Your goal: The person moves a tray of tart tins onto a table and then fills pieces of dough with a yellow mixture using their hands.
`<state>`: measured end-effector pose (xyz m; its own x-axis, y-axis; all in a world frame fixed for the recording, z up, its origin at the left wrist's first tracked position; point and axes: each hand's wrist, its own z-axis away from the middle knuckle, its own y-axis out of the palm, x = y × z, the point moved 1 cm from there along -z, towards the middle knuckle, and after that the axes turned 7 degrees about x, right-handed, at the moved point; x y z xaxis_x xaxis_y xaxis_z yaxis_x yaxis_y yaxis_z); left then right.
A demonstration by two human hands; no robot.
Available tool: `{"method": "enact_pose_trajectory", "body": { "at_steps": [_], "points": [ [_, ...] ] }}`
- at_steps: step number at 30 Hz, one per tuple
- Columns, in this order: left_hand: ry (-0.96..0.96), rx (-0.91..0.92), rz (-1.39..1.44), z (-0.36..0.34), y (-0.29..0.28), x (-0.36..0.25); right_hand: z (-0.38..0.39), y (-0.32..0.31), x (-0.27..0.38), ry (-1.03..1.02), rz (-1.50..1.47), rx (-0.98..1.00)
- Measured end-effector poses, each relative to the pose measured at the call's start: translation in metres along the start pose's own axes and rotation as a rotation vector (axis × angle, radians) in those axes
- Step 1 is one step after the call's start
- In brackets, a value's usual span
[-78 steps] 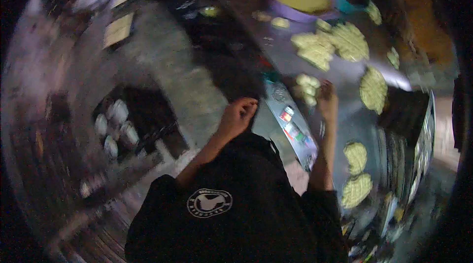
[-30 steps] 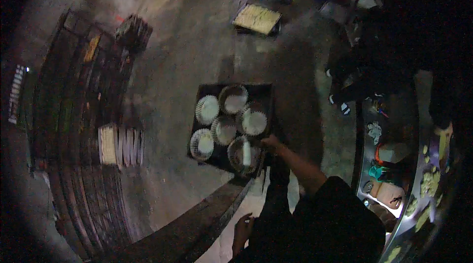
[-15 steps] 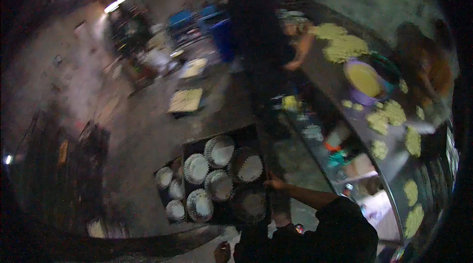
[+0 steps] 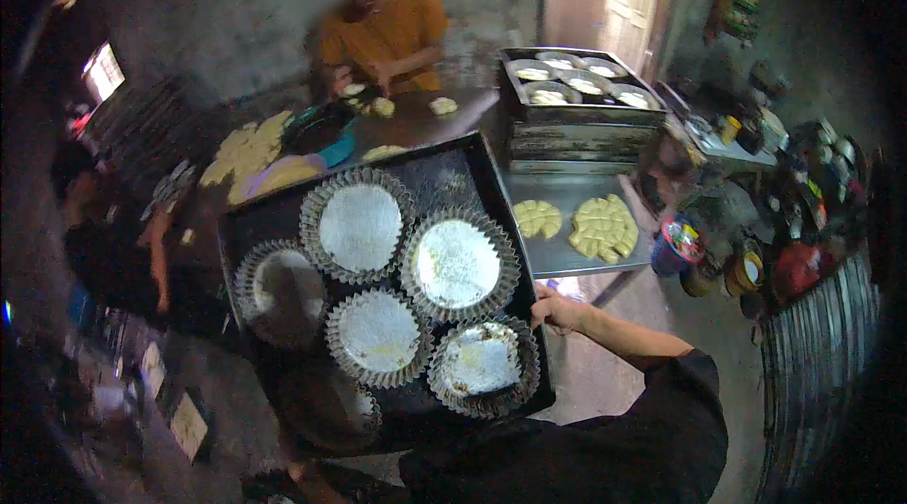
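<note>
Clearly, black tray (image 4: 452,185) left of right fingers (image 4: 545,310) gripping edge; left fingers hidden, unclear.

The head-worn fisheye looks forward and down, close above the black tray (image 4: 448,187).

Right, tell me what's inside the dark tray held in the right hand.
The dark tray holds six fluted metal tins; the lower-left one sits in deep shadow, so its inside can't be made out. The tray floor beneath the tins is covered.
</note>
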<state>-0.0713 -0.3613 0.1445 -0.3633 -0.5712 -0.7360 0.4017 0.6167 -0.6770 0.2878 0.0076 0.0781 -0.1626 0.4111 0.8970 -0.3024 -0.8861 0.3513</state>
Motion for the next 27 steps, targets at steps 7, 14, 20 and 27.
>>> {"method": "enact_pose_trajectory", "body": {
  "at_steps": [7,14,20,27],
  "points": [
    [0.21,0.073,0.047,-0.129,-0.04,-0.008,0.052,0.08,0.018,-0.279,-0.116,-0.266],
    [0.259,0.201,0.115,-0.214,-0.018,-0.006,0.072,0.15,0.05,-0.347,-0.063,-0.662],
    [0.283,0.246,0.15,-0.242,-0.015,0.001,0.103,0.235,0.091,-0.395,0.014,-0.689],
    [0.357,0.261,0.199,-0.253,0.003,-0.018,0.113,0.219,0.072,-0.428,0.491,-0.778]
  ]
}}
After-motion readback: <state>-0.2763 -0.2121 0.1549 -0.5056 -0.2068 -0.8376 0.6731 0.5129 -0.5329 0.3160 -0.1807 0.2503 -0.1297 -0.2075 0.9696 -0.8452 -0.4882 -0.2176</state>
